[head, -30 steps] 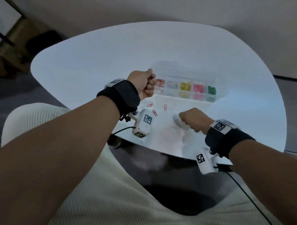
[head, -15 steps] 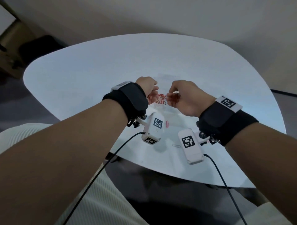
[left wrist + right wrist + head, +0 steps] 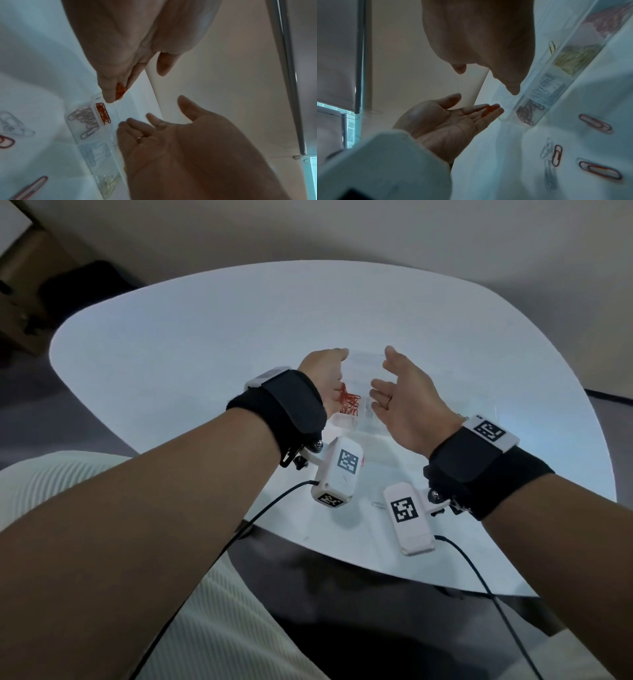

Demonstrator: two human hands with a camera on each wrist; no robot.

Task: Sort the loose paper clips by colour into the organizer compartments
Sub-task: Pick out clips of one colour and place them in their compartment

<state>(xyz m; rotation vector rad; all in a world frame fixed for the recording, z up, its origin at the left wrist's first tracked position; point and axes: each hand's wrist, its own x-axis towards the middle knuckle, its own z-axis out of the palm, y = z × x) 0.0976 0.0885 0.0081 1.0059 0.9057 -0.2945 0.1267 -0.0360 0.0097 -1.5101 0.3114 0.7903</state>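
Observation:
The clear organizer sits mid-table under both hands. My left hand is open above its left end, palm turned inward. A small bunch of red clips lies on its straight fingertips, just above the compartment of red clips. The same bunch of red clips shows in the right wrist view on the left hand. My right hand is open beside it and holds nothing. Loose red clips and a silver clip lie on the table nearer to me.
The organizer also holds compartments of silver, yellow and pink clips; a yellow clip lies behind it. The white table has a near edge close to my wrists. Wrist camera cables hang over that edge.
The right hand left the table and rose to the organizer. Both hands were curled half a second ago and have spread open; red clips now lie on the left fingertips.

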